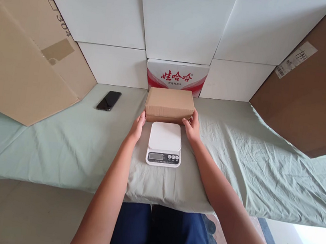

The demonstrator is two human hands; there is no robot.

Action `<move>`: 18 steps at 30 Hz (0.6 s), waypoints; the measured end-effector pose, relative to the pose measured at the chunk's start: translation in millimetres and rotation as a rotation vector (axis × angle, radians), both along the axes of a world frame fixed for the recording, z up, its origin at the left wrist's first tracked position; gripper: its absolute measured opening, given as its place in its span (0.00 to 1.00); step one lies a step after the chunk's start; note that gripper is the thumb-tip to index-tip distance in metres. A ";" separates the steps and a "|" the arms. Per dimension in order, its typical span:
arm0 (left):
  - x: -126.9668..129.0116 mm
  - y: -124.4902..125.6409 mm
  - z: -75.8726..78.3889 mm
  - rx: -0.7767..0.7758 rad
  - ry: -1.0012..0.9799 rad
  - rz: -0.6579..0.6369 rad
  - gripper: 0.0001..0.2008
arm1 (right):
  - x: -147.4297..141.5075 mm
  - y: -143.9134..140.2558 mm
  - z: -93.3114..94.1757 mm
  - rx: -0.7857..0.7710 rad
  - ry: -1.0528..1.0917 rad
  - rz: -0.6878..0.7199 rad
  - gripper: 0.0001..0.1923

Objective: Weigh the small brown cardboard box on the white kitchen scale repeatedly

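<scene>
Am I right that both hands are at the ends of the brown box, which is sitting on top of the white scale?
Not quite. The head view shows the brown box lying on the green cloth behind the white scale, not on it; the scale's platform is bare. The left hand and right hand are indeed at the box's ends.

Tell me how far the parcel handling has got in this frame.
Done: the scale sits ready on the green cloth, its platform bare. In hand: left hand and right hand touch the ends of the cardboard box behind it. Left: the box is not yet on the scale.
</scene>
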State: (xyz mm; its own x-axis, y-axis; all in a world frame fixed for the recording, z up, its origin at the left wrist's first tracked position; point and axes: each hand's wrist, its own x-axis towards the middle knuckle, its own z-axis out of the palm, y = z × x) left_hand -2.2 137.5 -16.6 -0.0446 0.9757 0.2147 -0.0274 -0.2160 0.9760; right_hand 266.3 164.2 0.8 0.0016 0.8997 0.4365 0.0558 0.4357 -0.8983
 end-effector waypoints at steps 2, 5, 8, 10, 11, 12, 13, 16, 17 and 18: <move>0.2 -2.3 1.3 0.029 0.029 0.013 0.42 | 0.4 1.0 1.1 0.026 0.044 0.022 0.42; 2.8 -8.1 5.7 0.119 0.066 0.058 0.41 | 1.2 -0.9 6.8 0.117 0.067 0.020 0.44; 9.1 -19.9 13.3 0.236 0.071 0.096 0.41 | 1.5 -11.3 16.5 0.197 0.038 0.013 0.44; 13.5 -32.9 18.5 0.280 0.065 0.100 0.41 | 1.9 -24.1 21.9 0.218 0.010 -0.007 0.43; 15.2 -41.0 20.5 0.287 0.059 0.099 0.42 | 2.2 -32.2 23.4 0.223 0.002 -0.018 0.42; 16.4 -50.0 21.8 0.289 0.050 0.099 0.42 | 2.8 -41.1 23.9 0.225 -0.001 -0.029 0.42; 17.1 -59.8 22.2 0.286 0.041 0.097 0.42 | 3.5 -50.8 23.4 0.224 0.000 -0.035 0.41; 16.6 -91.4 18.2 0.266 0.028 0.098 0.43 | 6.6 -81.8 17.2 0.204 0.014 -0.029 0.40; 16.0 -101.8 15.5 0.254 0.029 0.098 0.43 | 7.5 -91.8 14.4 0.196 0.016 -0.027 0.40; 15.6 -111.6 12.4 0.239 0.031 0.100 0.44 | 8.3 -101.2 11.6 0.186 0.015 -0.025 0.39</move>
State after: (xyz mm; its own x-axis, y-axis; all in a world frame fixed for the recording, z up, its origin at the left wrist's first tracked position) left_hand 13.3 25.9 -4.3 -0.1279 0.8880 0.4418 0.0344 -0.4412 0.8968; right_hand 274.7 63.0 12.4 0.0307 0.8030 0.5952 0.0555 0.5932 -0.8032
